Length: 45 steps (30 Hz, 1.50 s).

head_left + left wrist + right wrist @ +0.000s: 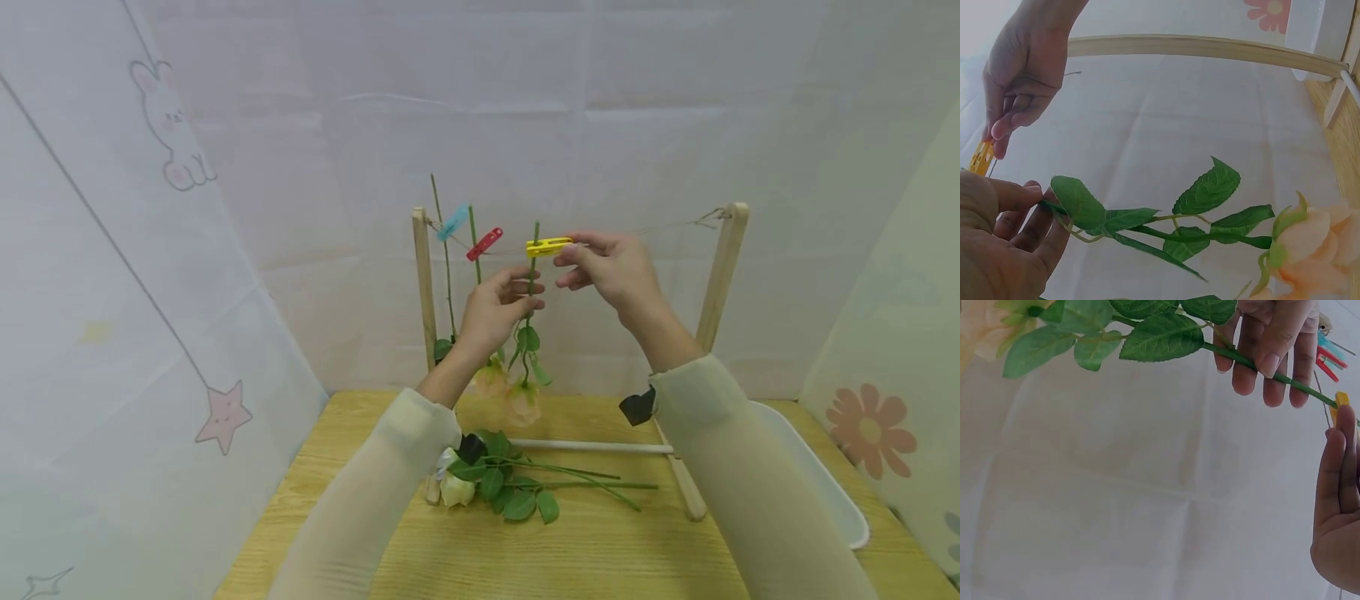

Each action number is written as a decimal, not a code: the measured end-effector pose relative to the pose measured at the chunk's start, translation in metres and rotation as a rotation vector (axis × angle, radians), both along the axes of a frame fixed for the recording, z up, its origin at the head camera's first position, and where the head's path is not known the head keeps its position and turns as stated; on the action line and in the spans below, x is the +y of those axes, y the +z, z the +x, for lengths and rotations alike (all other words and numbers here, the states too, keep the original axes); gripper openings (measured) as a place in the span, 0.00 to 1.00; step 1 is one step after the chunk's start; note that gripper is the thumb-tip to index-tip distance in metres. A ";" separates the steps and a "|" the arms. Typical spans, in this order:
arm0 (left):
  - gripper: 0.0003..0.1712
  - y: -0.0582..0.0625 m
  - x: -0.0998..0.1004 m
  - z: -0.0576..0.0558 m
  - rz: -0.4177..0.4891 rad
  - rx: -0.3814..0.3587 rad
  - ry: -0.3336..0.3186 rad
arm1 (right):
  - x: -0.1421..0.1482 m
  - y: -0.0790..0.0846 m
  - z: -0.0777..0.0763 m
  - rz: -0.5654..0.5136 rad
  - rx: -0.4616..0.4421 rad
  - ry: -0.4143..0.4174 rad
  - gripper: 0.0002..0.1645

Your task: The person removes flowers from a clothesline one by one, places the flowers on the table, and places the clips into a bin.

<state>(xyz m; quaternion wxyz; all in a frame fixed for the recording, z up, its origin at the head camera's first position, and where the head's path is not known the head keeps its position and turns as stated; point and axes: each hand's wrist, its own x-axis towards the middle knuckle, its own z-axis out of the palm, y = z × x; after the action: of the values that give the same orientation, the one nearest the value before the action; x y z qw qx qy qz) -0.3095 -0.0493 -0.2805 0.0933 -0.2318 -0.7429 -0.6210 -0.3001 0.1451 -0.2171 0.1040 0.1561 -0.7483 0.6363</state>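
Observation:
A peach rose (522, 405) hangs head down, its green stem (1310, 392) between the thumb and fingers of my left hand (491, 312). Higher up, my right hand (621, 268) pinches a yellow clothespin (549, 247), whose jaws sit at the stem and the string (663, 227). Left of it, a red clothespin (485, 244) and a blue clothespin (453, 223) hold two more stems on the string. The second peach bloom (490, 379) is partly behind my left hand. In the left wrist view, leaves (1207, 187) line the held stem.
Wooden posts (722, 275) carry the string, with a white bar (592, 447) low between them. Several stems with leaves (517, 492) and a white rose (456, 491) lie on the wooden table (600, 554). A white tray (851, 521) stands at the right.

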 end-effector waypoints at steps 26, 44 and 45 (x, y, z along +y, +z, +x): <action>0.19 -0.010 -0.018 0.030 -0.290 0.057 0.043 | 0.021 0.000 0.022 -0.045 0.138 -0.025 0.21; 0.23 -0.008 -0.023 0.072 -0.524 0.146 0.011 | 0.052 -0.029 0.027 0.089 0.118 0.063 0.25; 0.23 -0.008 -0.022 0.074 -0.532 0.159 0.009 | 0.054 -0.031 0.028 0.089 0.119 0.068 0.25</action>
<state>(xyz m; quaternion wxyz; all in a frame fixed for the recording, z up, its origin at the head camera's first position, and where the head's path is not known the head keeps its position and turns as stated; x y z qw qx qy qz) -0.2359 -0.0718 -0.2885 0.0902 -0.2928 -0.8712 -0.3836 -0.2723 0.1988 -0.2484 0.1195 0.2237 -0.7626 0.5951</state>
